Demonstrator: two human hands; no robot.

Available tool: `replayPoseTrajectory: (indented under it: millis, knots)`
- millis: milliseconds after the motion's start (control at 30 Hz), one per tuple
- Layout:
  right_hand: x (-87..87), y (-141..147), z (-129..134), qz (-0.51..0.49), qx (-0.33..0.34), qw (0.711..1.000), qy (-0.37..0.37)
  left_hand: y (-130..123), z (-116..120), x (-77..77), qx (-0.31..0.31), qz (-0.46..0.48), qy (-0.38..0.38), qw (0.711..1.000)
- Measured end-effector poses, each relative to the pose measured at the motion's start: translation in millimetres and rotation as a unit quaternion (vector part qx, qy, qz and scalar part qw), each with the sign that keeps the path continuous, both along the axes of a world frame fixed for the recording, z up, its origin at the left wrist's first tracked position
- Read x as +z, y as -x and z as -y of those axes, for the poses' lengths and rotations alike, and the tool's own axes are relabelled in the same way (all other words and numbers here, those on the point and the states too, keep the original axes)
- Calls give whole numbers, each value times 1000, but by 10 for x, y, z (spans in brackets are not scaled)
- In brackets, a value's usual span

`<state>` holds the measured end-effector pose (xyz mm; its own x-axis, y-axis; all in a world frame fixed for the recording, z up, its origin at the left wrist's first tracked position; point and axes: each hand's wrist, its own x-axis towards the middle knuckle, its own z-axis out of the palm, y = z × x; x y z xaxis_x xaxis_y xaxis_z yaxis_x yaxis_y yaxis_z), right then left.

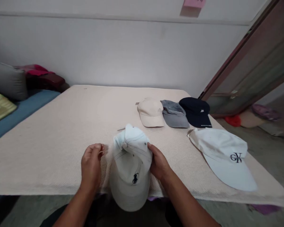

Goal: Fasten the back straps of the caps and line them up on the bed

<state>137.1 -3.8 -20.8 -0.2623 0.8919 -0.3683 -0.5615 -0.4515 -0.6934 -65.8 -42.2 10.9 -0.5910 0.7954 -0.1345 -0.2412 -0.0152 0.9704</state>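
A pale cap with a dark horse-rider logo [130, 170] lies at the table's near edge, its crown partly caved in and its brim hanging toward me. My right hand [158, 160] grips the right side of its crown, thumb on top. To the left of the cap, apart from it, my left hand [92, 160] is raised with thumb and fingers pinched together; whether something small is between them is too blurred to tell. On the right side of the table lies a white cap with dark letters [222, 154].
Farther back stand a beige cap [150, 113], a grey-blue cap [175, 114] and a navy cap [196, 111] in a row. They rest on a cream cloth-covered table [61, 135] against a white wall. A grey cushion [8, 80] is at the far left.
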Motion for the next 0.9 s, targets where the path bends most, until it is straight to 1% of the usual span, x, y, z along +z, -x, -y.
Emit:
replayPoseTrajectory:
  millis: [33,67,100,167,200,233,300,367,433,533,633,700,733,800,900]
  knots:
    - [24,-22,14,-4,-3,1000,2,18,-54,-3,-15,87,39,995]
    - [41,-37,30,-7,-2,1000,4,17,-93,-7,-56,161,74,983]
    - [52,-46,48,-10,4,1000,8,-4,-114,-11,-110,216,101,965]
    - [55,-49,85,-15,27,999,11,-85,-105,-18,-215,268,124,931]
    - [52,-45,102,-15,42,999,5,-130,-83,-21,-247,278,115,921]
    - [46,-41,117,-12,57,998,-5,-169,-58,-24,-266,286,102,915]
    - [32,-36,135,0,78,996,-31,-215,-15,-31,-277,303,83,908]
    - [9,-45,134,17,88,995,-41,-220,2,-33,-285,317,75,901]
    - [-30,-68,115,16,79,996,-23,-209,-1,-26,-299,323,75,895]
    - [-103,-120,76,-6,45,999,15,-201,-12,1,-308,333,79,888]
    - [-121,-181,52,-14,36,999,24,-198,-11,29,-339,361,109,862]
    - [-82,-240,41,-16,43,999,10,-190,0,35,-371,370,133,841]
    - [-52,-279,34,-15,48,999,-2,-183,10,31,-386,365,138,836]
    - [13,-371,18,-4,56,998,-29,-168,41,4,-412,336,138,836]
    - [86,-505,0,15,52,997,-57,-161,112,-70,-436,240,134,857]
